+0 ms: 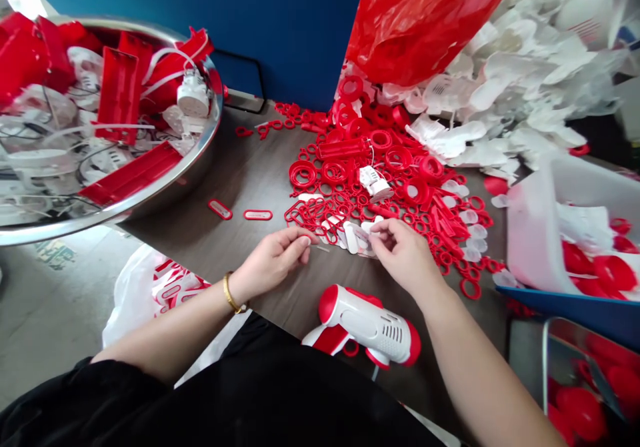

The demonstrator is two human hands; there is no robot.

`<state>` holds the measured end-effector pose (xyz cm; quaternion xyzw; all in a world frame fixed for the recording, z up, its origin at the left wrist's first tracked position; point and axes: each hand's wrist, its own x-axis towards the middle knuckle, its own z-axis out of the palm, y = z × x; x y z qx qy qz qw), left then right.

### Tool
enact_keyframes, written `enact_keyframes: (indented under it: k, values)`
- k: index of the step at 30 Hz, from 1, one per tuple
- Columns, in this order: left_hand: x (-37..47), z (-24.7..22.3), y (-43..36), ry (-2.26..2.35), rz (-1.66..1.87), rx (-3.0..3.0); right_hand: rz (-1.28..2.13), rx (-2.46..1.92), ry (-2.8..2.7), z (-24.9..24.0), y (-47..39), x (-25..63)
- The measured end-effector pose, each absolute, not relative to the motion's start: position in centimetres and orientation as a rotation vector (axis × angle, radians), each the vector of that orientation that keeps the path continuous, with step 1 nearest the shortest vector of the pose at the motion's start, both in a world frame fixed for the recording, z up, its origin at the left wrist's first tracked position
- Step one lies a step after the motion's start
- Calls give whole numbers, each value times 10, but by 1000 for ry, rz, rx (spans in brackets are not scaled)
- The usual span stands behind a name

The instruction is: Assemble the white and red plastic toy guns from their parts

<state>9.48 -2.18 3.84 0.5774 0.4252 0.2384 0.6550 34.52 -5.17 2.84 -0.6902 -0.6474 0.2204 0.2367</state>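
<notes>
My left hand (274, 257) is closed in a pinch over the dark table, just left of the small parts. A bit of red shows at its fingertips; the rest of what it holds is hidden. The thumb and fingers of my right hand (400, 250) close on a thin white oval strip at the edge of a small heap of white oval strips (351, 238). Thin red loop frames (313, 213) lie tangled between and beyond the hands. To the left rest two red oval frames with pale inserts, one tilted (220, 209) and one level (258, 215).
A red and white gun-shaped plastic housing (370, 323) lies near my body. Red rings and parts (380, 141) pile up behind the hands. A large metal bowl (213, 113) of parts stands left, a translucent bin (533, 220) right. White plastic pieces (520, 87) heap up at the back right.
</notes>
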Motion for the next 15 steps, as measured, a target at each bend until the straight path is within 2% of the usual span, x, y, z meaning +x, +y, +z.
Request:
enact_keyframes:
  k: [7,10,12,15]
  values:
    - [21,35,-16,1461,378,1938,588,-1941,-1748,18,-69,355]
    - [18,33,-11,1629,465,2196,531,-1967,-1746,13,-59,351]
    - [32,30,-6,1556,499,2353,519,-1966,-1758,12,-50,348]
    - [58,25,2,1230,363,2548,503,-1962,-1768,12,-47,349]
